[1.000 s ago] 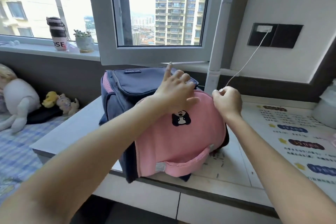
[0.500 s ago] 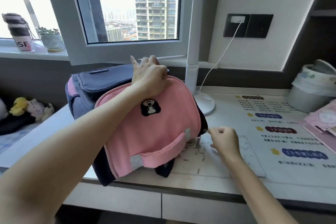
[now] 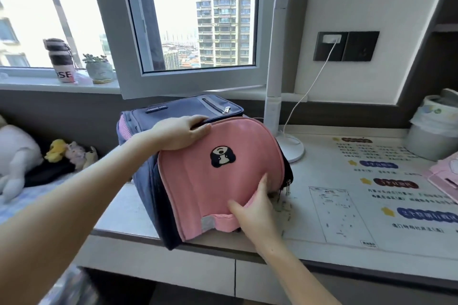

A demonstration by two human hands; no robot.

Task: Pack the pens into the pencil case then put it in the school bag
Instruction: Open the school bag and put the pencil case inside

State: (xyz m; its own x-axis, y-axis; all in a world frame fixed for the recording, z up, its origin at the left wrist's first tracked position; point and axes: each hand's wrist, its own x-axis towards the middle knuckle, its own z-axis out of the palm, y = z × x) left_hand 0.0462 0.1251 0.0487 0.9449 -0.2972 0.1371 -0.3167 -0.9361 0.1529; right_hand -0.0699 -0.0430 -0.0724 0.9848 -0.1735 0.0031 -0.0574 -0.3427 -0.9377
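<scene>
The school bag (image 3: 223, 181), pink on its front flap with a small dog patch and navy on its body, stands on the white desk (image 3: 322, 205). My left hand (image 3: 181, 132) grips the top edge of the pink flap. My right hand (image 3: 255, 208) lies on the lower front of the bag, fingers slipped under its pink carry handle. The zipper pulls (image 3: 287, 187) hang at the bag's right side, and the flap looks closed. No pencil case or pens are in view.
A white lamp (image 3: 280, 96) stands just behind the bag, its cable running to a wall socket (image 3: 332, 44). A printed sheet (image 3: 386, 193) covers the desk's right part. A pink item (image 3: 446, 176) and a white container (image 3: 431, 129) sit far right. Plush toys (image 3: 71, 152) lie left.
My right hand moved from the zipper at the bag's right side onto the lower front, at the handle. My left hand slid left along the flap's top edge.
</scene>
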